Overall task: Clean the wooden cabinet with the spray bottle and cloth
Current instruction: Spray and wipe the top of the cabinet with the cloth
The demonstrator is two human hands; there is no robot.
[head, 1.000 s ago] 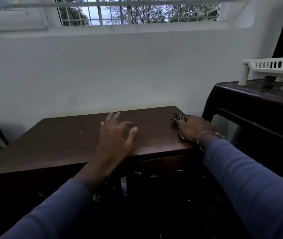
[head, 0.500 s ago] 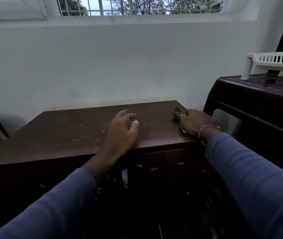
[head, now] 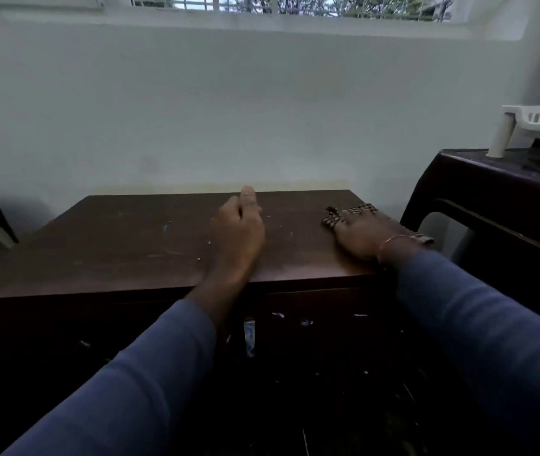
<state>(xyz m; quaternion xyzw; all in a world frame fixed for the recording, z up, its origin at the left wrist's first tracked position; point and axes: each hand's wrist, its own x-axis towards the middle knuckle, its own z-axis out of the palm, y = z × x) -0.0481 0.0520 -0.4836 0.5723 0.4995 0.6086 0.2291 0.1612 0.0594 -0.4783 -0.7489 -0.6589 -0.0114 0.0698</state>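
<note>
1. The wooden cabinet [head: 130, 245] sits low against the white wall [head: 262, 110], its long axis running left to right across your view. The dark top shows pale specks and scuffs, mostly left of centre.
2. The cloth [head: 351, 213], checkered, lies on the cabinet top near its right end. It's under your right hand [head: 365, 236]; the patterned edge sticks out past the fingertips toward the wall, and a strip shows by the wrist at the cabinet's right edge.
3. Right hand grip: it lies palm-down on the cloth, pressing it to the top. Whether the fingers curl into the fabric, can't tell — they're blurred into the pattern.
4. Your left hand [head: 237, 230] rests mid-cabinet, well left of the cloth. Fingers look curled under, one digit raised toward the wall. It holds nothing.
5. No spray bottle in view anywhere on or beside the cabinet. My read: either spraying is done or the bottle is off-frame.
6. Key relation for the next move: the dirty stretch lies left of the cloth, along the cabinet's long axis. The right hand is already on the cloth, so it's the one to wipe; sweep leftward.
7. The left hand sits in that sweep path. Likely needs to lift or shift to the front edge first.
8. Beyond the cabinet's right end: a taller dark table [head: 509, 192] carrying a white plastic rack [head: 538, 121]. Window [head: 295, 3] above the wall.
</note>
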